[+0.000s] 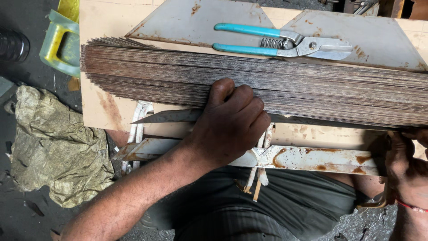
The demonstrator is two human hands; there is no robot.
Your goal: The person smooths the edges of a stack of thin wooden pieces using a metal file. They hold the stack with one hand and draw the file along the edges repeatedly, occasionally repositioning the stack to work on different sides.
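Stack of thin metal strips [312, 89] lies on our desk [96, 111], long axis left-right | our left hand [229, 122] curls its grip over the near edge | right hand [408, 169] at the right end, grip unclear | tin snips [285, 43] behind, blades pointing right

Both forearms are bare, with no sleeve showing down to the wrist. The left hand [229, 122] is smudged with dark grime across the knuckles and fingers. A thin red thread bracelet [412, 207] circles the wrist below the right hand [403, 165]. Below the hands, dark grey-green cloth trousers [285, 205] cover the lap.
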